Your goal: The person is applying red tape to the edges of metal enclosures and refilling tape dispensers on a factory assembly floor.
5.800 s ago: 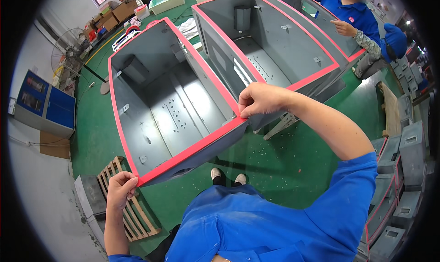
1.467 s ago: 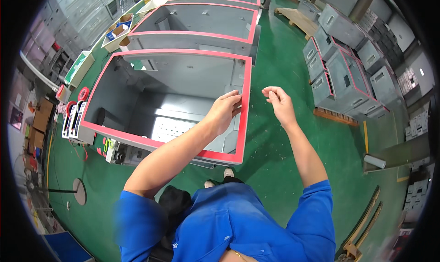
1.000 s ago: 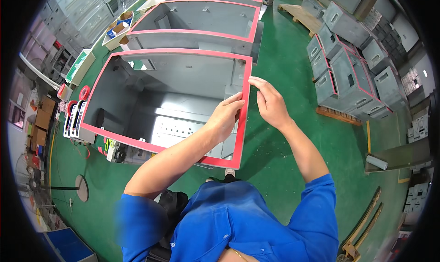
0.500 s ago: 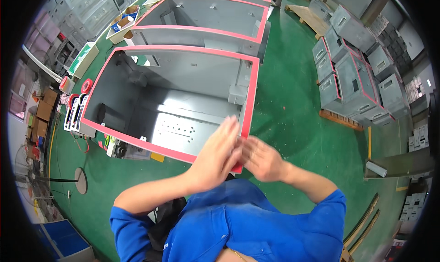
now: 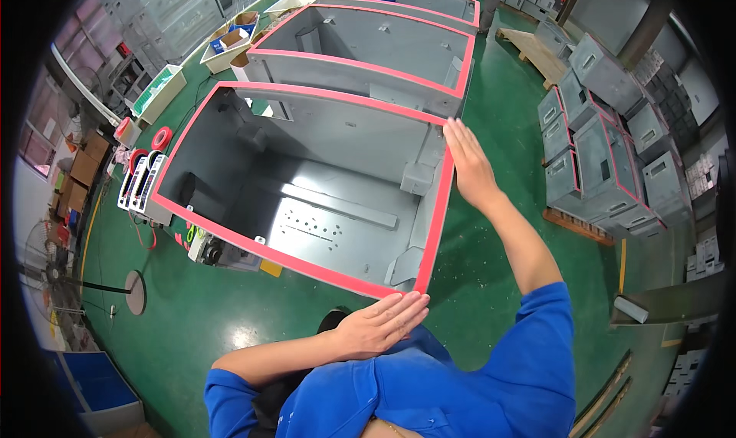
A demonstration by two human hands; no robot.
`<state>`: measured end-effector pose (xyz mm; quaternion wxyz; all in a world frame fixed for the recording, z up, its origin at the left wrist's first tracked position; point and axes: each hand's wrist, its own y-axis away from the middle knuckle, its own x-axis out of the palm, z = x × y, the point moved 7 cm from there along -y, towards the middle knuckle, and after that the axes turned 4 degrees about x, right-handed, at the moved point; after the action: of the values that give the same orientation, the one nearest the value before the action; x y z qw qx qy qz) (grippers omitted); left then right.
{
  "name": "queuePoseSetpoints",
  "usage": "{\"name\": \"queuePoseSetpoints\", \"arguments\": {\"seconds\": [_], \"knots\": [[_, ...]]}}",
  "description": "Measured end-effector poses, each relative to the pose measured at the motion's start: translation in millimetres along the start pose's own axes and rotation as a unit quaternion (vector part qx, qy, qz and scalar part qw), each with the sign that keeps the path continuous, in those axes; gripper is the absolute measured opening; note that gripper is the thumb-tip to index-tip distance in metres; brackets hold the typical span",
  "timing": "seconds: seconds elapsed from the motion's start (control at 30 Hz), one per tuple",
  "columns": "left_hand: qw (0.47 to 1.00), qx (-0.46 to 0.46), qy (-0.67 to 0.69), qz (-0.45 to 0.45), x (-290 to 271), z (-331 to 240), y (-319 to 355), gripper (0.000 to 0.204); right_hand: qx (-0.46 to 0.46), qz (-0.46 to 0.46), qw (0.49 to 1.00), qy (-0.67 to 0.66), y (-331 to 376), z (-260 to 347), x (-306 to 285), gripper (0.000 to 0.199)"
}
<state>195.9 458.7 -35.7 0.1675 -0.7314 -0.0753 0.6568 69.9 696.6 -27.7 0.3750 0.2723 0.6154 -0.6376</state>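
A large grey metal cabinet box (image 5: 330,135) lies open side up in front of me, with pink-red tape (image 5: 230,228) running round its rim. My left hand (image 5: 379,327) lies flat at the near right corner, its fingers straight and close together on the tape. Farther up the right side, my right hand (image 5: 470,164) rests with outstretched fingers against the taped rim near the far right corner. Neither hand holds anything. Inside the box are a bright floor plate with several holes (image 5: 313,227) and a small bracket (image 5: 416,179) on the right wall.
More taped boxes (image 5: 368,35) stand in a row behind. Tape rolls (image 5: 161,138) and a white-and-black device (image 5: 144,185) sit at the left. Stacked grey boxes (image 5: 606,150) fill a pallet (image 5: 579,227) at the right. A round-based stand (image 5: 136,292) is on the green floor.
My hands were close together near the near right corner. The right hand has moved away along the right rim to the far corner; the left has come nearer me. The view has shifted slightly.
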Motion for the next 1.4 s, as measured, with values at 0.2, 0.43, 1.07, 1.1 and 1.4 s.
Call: {"name": "queuePoseSetpoints", "arguments": {"seconds": [0.2, 0.43, 1.07, 1.1, 1.4], "knots": [[0.986, -0.015, 0.124, -0.112, -23.6, 32.3, 67.2, 0.044, -0.011, 0.07, 0.994, -0.087, 85.7, 149.4, -59.1, 0.043], [0.865, -0.341, -0.008, -0.368, -112.4, 177.9, 278.2, 0.044, 0.111, 0.032, 0.993, -0.005, 137.2, 236.3, -73.0, 0.041], [0.654, -0.446, 0.326, -0.517, -64.8, 328.7, 369.5, 0.067, 0.561, -0.582, 0.476, -0.348, 187.5, 147.8, 74.5, 0.051], [0.648, -0.446, 0.34, -0.515, -65.5, 332.8, 361.0, 0.067, 0.563, -0.556, 0.537, -0.294, 199.4, 137.3, 76.0, 0.048], [0.639, -0.405, 0.393, -0.523, -56.3, 400.7, 341.6, 0.072, 0.58, -0.58, 0.477, -0.315, 154.0, 135.1, 91.8, 0.056]]}}
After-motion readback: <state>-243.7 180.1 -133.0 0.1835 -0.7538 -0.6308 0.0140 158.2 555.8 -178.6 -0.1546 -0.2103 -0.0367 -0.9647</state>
